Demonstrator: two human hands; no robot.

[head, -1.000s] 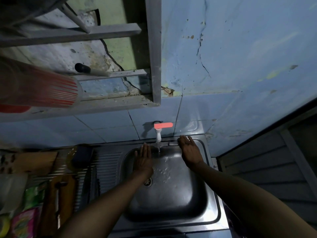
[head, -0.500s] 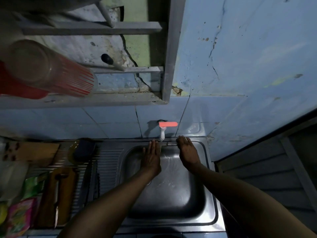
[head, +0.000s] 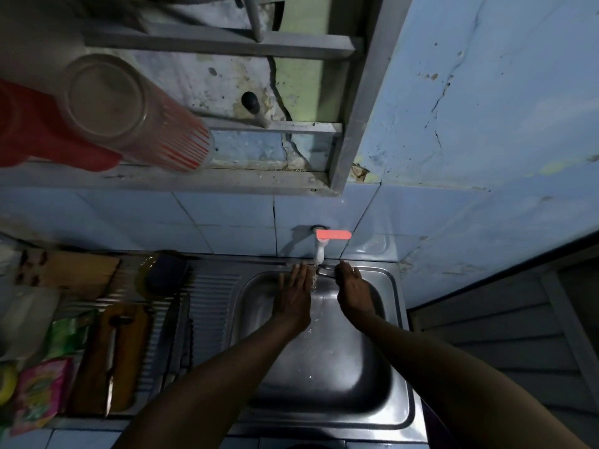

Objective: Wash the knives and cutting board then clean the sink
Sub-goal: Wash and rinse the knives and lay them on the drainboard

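Below, sink under straight fingers.

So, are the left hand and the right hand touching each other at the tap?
Apart. The head view shows the left hand and the right hand on either side of the tap's water stream, with bare sink metal between them.

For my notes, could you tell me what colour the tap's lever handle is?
The lever handle is bright red-orange, on a white tap body; the head view shows it.

Both forearms are bare with no sleeves in view, and the left hand and right hand wear nothing.
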